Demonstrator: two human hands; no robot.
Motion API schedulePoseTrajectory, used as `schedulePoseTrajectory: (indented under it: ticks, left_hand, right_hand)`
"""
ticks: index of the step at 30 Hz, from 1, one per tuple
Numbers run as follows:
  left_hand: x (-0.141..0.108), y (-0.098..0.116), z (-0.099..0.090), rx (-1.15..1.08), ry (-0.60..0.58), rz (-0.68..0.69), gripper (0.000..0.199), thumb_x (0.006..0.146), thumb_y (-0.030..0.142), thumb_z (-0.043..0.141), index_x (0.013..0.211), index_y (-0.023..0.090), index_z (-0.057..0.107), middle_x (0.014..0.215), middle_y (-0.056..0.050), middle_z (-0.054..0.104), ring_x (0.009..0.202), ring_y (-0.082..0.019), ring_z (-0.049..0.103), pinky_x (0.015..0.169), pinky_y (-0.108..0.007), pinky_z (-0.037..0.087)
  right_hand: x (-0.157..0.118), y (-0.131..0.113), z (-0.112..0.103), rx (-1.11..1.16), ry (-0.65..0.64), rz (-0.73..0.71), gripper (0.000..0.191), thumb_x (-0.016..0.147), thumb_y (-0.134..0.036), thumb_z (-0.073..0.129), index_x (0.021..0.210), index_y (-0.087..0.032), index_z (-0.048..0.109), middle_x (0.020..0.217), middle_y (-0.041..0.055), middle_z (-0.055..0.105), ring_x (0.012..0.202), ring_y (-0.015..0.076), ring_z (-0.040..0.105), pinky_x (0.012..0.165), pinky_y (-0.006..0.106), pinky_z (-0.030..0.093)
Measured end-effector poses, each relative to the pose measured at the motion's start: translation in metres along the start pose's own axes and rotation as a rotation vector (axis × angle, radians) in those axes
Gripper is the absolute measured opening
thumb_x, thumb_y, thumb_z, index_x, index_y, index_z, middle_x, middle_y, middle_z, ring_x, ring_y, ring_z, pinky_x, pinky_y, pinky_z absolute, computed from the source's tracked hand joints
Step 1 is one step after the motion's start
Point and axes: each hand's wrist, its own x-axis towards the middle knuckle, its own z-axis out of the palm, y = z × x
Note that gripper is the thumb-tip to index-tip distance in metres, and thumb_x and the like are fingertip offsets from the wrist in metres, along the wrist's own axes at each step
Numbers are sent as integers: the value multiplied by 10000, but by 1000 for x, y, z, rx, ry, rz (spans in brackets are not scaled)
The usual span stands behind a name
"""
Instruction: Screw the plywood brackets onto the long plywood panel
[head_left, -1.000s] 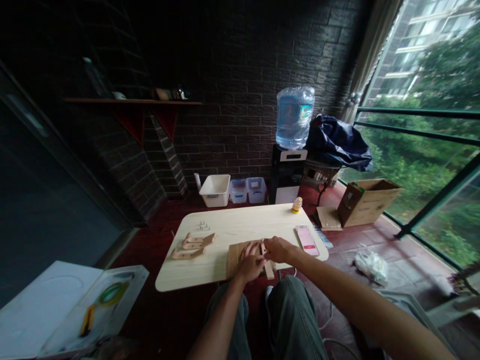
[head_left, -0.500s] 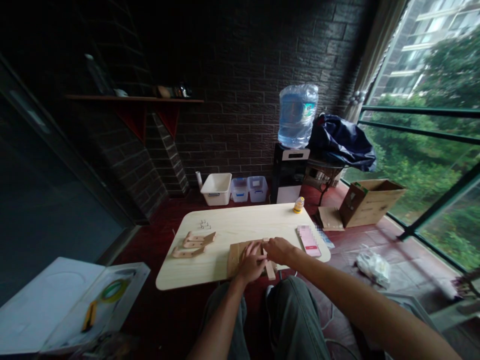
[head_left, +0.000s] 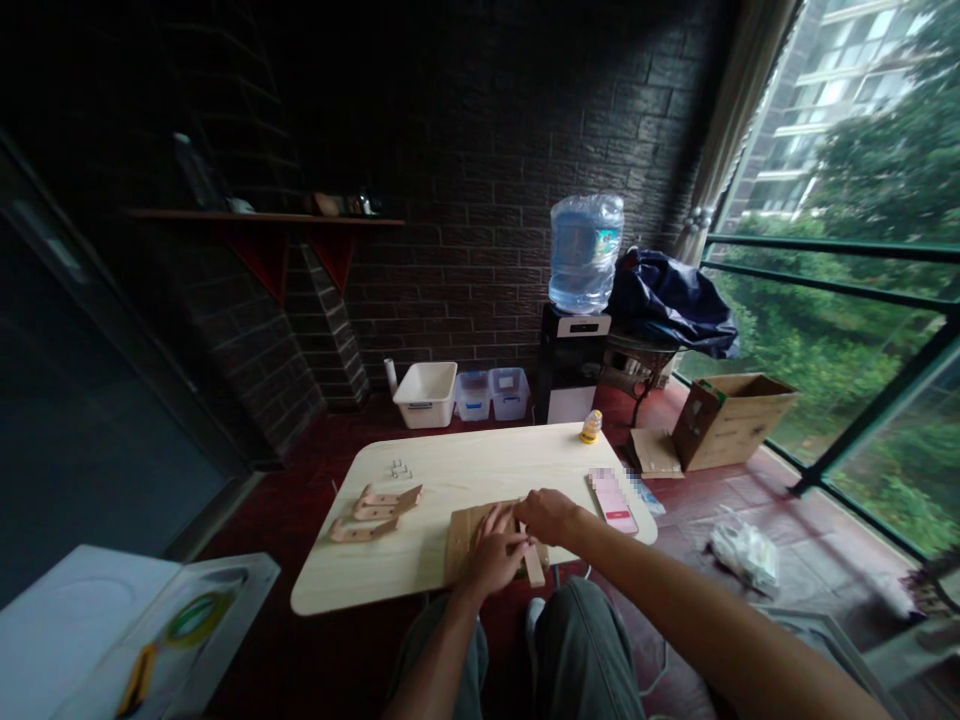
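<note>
A piece of brown cardboard (head_left: 459, 545) lies at the front edge of the pale table. On top of it sits a narrow wooden strip (head_left: 534, 568), which reaches past the edge. My left hand (head_left: 495, 550) rests on the cardboard with fingers stretched out, its thumb side near the strip. Closed at the strip's far end is my right hand (head_left: 549, 515); what its fingers pinch is hidden. Left of the cardboard are curved wooden pieces with holes (head_left: 367, 530). Several small metal screws or pins (head_left: 401, 469) stand behind those pieces.
On the table (head_left: 480, 455), a phone with a pink screen (head_left: 613, 502) lies at right and a small yellow-based bottle (head_left: 591, 428) stands at the back. An open white case (head_left: 210, 640) is at lower left. Plastic bins (head_left: 427, 395) and a water dispenser (head_left: 576, 350) stand behind the table.
The view has tilted up slightly, so everything sits lower in the picture. Both hands keep nearly the same place on the cardboard and strip.
</note>
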Motion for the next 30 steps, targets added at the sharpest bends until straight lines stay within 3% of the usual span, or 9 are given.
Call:
schedulePoseTrajectory:
  ticks: [8,14,21,25,30]
  left_hand:
    - [0,3,-3,9,-8,6,214,902,324,583,976,295,782,1544,18,438,1503,-257,227,1243,-511,192]
    - [0,7,-8,8,-34,9,221,897,306,572,970,315,780,1546,33,435,1502,-258,233,1246,-526,173]
    - [-2,8,-10,-3,-33,18,233,903,311,573,1019,344,772,1538,50,444,1500,-252,237,1242,-516,187]
    - [-1,7,-8,1,-25,12,215,904,328,579,984,322,779,1531,36,454,1500,-256,232,1241,-520,189]
    - [-1,3,-4,7,-11,36,223,916,347,567,953,301,783,1560,41,412,1501,-259,222,1245,-511,182]
  right_hand:
    - [0,-5,12,48,30,44,204,907,-216,581,1037,-112,700,1068,166,732,982,284,709,764,355,558]
    - [-19,-4,13,216,64,209,348,914,-271,548,1207,-89,596,1072,186,724,976,267,709,759,321,539]
    - [-19,-4,5,65,26,97,265,896,-205,553,1129,-120,646,1013,158,738,930,267,720,722,339,551]
    - [-8,-4,16,6,59,55,286,879,-206,590,1135,-88,643,1058,178,722,933,264,715,717,340,562]
    - [1,-5,30,22,71,103,292,905,-290,585,1098,-89,674,1073,182,716,974,270,702,747,329,560]
